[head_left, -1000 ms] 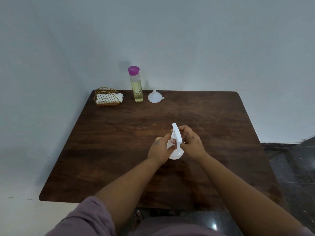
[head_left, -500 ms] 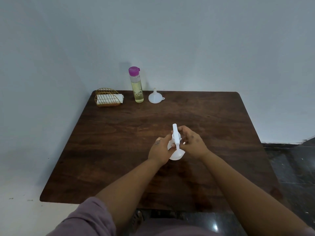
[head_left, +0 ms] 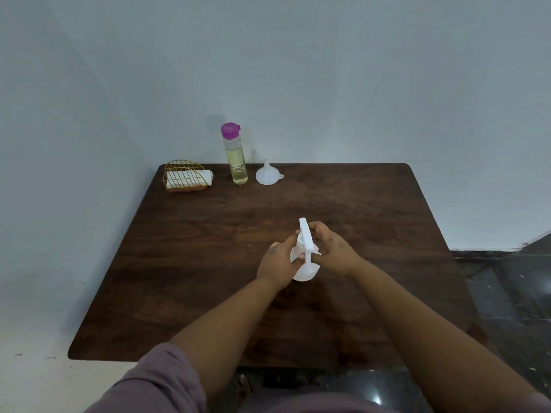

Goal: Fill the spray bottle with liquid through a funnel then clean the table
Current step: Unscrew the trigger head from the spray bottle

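Two hands meet over the middle of the table [head_left: 185,263] in the head view, both on the white spray bottle [head_left: 304,265]. The left hand [head_left: 275,263] comes in from the left with its fingers curled round the bottle's body, the thumb lying across the near side below the sprayer. The right hand [head_left: 334,251] comes from the right and grips the spray head [head_left: 305,235], its fingers wrapped over the far side of the white top and the thumb toward the near side. The bottle stands between the two palms, its rounded base showing below the fingers, close over the wood; whether it touches the table cannot be told.

At the far edge, well apart from the hands, stand a bottle of yellow liquid [head_left: 235,158] with a purple cap and, just to its right, a white funnel [head_left: 267,174] resting mouth down. Further left sits a wire holder [head_left: 185,180] with white napkins.
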Motion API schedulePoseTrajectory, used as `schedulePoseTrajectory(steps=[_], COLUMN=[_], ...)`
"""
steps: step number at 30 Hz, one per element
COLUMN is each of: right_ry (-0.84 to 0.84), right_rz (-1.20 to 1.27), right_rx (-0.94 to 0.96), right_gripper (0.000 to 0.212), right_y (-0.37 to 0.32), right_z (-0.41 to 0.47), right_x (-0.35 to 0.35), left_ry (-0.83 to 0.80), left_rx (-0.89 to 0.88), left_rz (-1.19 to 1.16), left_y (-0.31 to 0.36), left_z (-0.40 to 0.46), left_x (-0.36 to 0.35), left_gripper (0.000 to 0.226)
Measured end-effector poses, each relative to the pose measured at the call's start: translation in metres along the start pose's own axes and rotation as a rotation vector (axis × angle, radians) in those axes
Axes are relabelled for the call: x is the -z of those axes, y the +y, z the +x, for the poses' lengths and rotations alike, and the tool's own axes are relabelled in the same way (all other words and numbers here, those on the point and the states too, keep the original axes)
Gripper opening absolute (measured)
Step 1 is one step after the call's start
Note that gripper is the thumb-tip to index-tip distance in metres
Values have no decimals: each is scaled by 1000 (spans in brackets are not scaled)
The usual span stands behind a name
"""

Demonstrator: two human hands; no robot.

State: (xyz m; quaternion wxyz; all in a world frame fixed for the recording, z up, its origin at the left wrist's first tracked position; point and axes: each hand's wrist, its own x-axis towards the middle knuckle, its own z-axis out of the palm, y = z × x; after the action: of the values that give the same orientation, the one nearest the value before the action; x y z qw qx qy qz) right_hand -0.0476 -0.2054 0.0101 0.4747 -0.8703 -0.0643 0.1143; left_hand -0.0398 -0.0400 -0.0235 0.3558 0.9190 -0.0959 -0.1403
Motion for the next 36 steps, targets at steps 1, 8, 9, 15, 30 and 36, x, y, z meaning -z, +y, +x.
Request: schedulePoseTrajectory(steps=[1, 8, 9, 15, 30, 36], right_ry=[43, 219, 208, 297, 233, 238], right_rz=[-22, -109, -106, -46, -272, -372], right_rx=[2, 71, 77, 5, 128, 181], right_gripper=[49, 37, 35, 37, 23, 25], right_y=[0, -12, -14, -23, -93, -126], right_z=[0, -1, -1, -4, -7, -15], right_x=[-4, -11, -7, 11, 62, 79], left_ry=[-7, -40, -36, -47, -94, -85], left_rx=[-1, 38, 39, 12, -1, 66], left_rz=[-7, -34, -24, 119, 134, 151], left_y=[0, 1, 2, 8, 10, 9], left_z=[0, 6, 6, 4, 13, 12], left_x=[1, 1, 1, 4, 16, 18], left_gripper=[52, 49, 50, 56, 59, 63])
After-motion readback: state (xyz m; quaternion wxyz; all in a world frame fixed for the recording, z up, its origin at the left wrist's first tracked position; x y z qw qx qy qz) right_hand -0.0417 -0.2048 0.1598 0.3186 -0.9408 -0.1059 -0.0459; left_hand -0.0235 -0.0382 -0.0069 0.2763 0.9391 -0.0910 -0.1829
